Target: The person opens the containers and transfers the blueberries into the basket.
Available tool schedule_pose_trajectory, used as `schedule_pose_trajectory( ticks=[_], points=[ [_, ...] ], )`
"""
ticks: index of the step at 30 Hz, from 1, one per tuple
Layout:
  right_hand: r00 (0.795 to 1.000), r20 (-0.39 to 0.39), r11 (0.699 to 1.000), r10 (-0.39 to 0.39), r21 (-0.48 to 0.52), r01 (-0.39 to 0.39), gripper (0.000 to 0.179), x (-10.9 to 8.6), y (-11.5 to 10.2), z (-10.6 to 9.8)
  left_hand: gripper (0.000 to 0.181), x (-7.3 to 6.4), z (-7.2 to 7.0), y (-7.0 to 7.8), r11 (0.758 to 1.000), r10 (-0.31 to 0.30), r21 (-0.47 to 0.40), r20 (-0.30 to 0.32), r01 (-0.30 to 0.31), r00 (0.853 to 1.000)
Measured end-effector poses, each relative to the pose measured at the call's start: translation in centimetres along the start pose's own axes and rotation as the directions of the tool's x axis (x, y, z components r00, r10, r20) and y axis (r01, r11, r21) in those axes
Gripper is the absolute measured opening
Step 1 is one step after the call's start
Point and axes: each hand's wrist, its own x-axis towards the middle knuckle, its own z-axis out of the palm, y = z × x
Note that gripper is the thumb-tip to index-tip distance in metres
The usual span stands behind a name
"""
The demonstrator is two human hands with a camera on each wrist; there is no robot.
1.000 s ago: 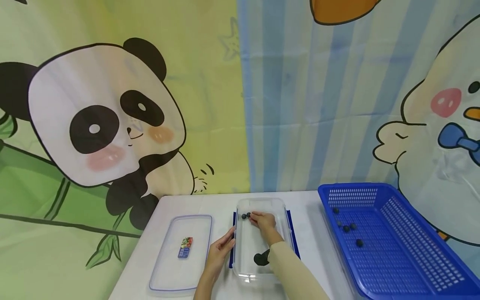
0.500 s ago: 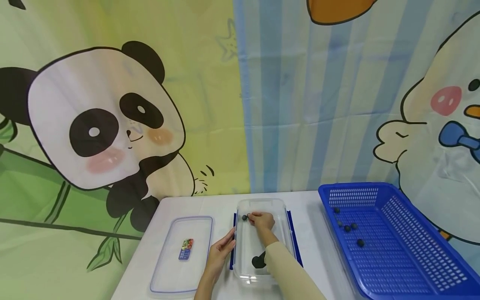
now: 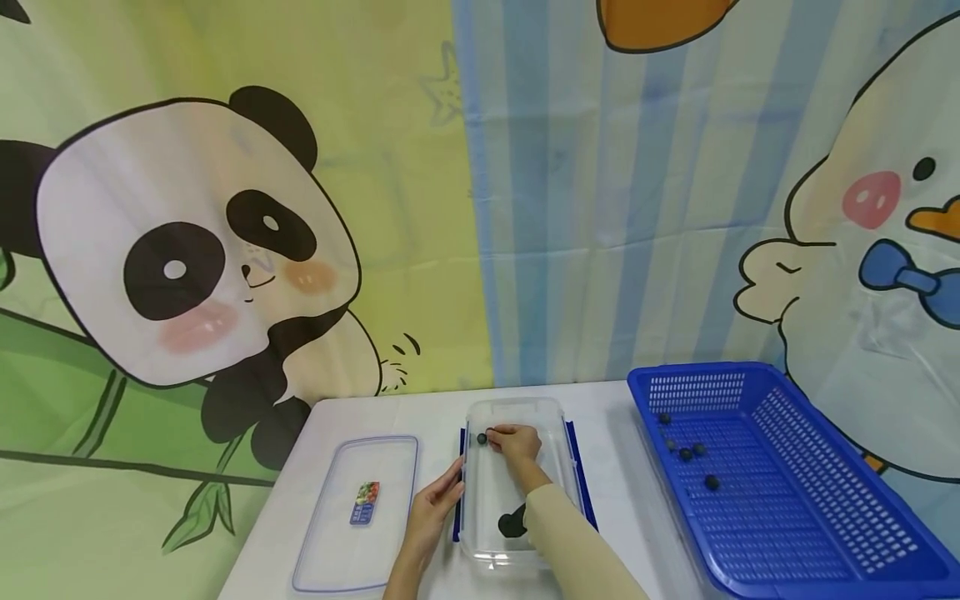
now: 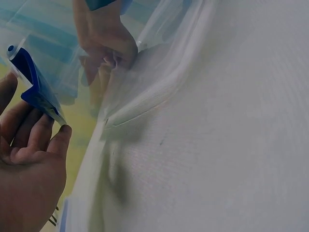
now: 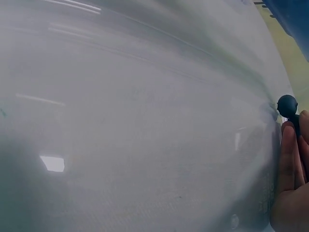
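Observation:
A clear plastic container (image 3: 498, 500) with blue side latches stands on the white table. My left hand (image 3: 433, 510) grips its left side at the blue latch (image 4: 34, 82), thumb and fingers on either side of the flap. Inside the far left corner of the container, my right hand (image 3: 517, 446) pinches a small dark ball, mostly hidden by the fingertips (image 5: 288, 140). Another dark ball (image 3: 482, 438) sits right beside it, showing also in the right wrist view as a round dark ball (image 5: 287, 106).
A clear lid (image 3: 330, 533) with a blue edge and a coloured label (image 3: 365, 503) lies at the left. To the right stands a blue mesh basket (image 3: 817, 500) holding several dark balls (image 3: 686, 454). A printed curtain (image 3: 555, 250) hangs behind the table.
The head view has shifted slightly. My right hand stays in the far left corner, its fingertips now covering the second ball that showed earlier. The left hand keeps its place.

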Motion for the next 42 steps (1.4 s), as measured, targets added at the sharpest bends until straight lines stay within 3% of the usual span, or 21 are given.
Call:
schedule_pose_trajectory(
  ticks=[8, 14, 24, 30, 34, 37, 42],
  points=[
    [0.998, -0.013, 0.998, -0.055, -0.028, 0.054, 0.012, 0.1, 0.4, 0.3, 0.045, -0.1, 0.0, -0.1, 1.000, -0.006, -0.001, -0.006, 0.006, 1.000],
    [0.999, -0.001, 0.999, -0.052, -0.018, 0.052, 0.010, 0.3, 0.2, 0.3, 0.044, 0.1, 0.0, -0.1, 1.000, -0.001, 0.022, -0.011, 0.001, 1.000],
    [1.000, 0.023, 1.000, 0.012, -0.001, -0.012, 0.011, 0.5, 0.0, 0.1, 0.044, 0.1, -0.1, 0.0, 1.000, -0.003, 0.030, -0.022, 0.003, 1.000],
    [0.997, 0.018, 0.992, 0.070, 0.099, -0.072, 0.014, 0.0, -1.0, -1.2, 0.045, -0.3, 0.2, -0.1, 0.999, -0.032, 0.040, -0.005, 0.032, 0.999],
    [0.992, 0.074, 0.974, 0.098, 0.197, -0.111, 0.018, -0.3, -3.5, -2.7, 0.045, -0.4, 0.4, 0.1, 0.999, -0.038, 0.028, -0.009, 0.038, 0.999],
    [0.979, 0.193, 0.969, 0.067, 0.220, -0.110, 0.022, -0.7, -6.0, -4.3, 0.045, -0.3, 0.4, 0.3, 0.999, -0.035, 0.011, -0.017, 0.035, 0.999],
    [0.922, 0.387, 0.984, -0.034, 0.177, -0.037, 0.030, -1.6, -10.0, -8.8, 0.046, -0.3, 0.1, 0.4, 0.999, -0.042, -0.008, -0.035, 0.042, 0.999]
  ],
)
